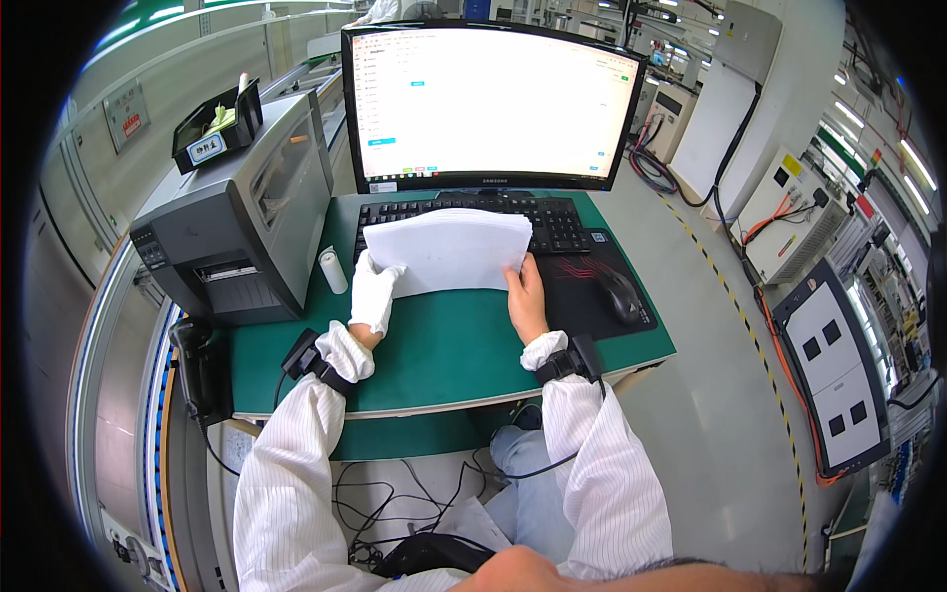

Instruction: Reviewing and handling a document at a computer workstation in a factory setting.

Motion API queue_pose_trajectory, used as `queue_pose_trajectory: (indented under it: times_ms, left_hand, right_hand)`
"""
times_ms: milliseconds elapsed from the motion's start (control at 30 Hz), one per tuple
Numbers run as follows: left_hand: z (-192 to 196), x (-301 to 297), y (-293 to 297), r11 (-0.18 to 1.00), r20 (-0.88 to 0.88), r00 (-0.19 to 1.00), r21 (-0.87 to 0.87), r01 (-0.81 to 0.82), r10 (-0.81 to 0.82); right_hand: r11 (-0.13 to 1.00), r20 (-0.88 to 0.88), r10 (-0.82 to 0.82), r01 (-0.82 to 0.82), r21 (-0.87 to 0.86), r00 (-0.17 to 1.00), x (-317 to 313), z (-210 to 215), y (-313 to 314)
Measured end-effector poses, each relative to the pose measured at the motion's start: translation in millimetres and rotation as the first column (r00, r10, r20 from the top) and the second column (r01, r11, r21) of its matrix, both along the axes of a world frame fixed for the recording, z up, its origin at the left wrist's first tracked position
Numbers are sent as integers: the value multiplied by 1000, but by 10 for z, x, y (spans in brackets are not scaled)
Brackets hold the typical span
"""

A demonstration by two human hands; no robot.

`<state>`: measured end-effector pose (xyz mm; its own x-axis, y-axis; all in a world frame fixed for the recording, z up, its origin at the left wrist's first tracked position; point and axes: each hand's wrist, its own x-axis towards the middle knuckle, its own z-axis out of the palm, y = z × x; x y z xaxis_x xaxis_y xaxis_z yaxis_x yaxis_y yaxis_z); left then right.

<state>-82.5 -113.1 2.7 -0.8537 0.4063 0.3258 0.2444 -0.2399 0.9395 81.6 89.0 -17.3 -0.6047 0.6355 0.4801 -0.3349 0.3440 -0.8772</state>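
Note:
A stack of white paper sheets [449,252] is held upright, bowed a little, above the front of the green table [444,355]. My left hand [372,296], in a white glove, is closed on its left edge. On the right edge, my bare right hand [526,299] grips it with the thumb on the near face. The fingers behind the paper are hidden. Behind the stack lies a black keyboard [557,222], partly covered by it. Dark straps with small devices sit around both wrists.
A lit monitor [493,109] stands at the back. To the left are a grey label printer [237,217] with a black bin [217,126] on top, a white roll [333,270] and a handheld scanner [197,365]. A mouse [619,296] rests on a black mat at right. Cables tangle below.

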Motion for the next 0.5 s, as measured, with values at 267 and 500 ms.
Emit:
queue_pose_trajectory:
  times_ms: [267, 500]
  left_hand:
    - [6, 3, 0, 999, -38, 999, -28, -26, 25]
    - [-67, -64, -4, 1000, -36, 999, 29, 9, -8]
  right_hand:
    - [1000, -13, -26, 26, -9, 1000, 23, 55, -33]
    - [999, -31, -43, 42, -10, 999, 36, 83, -56]
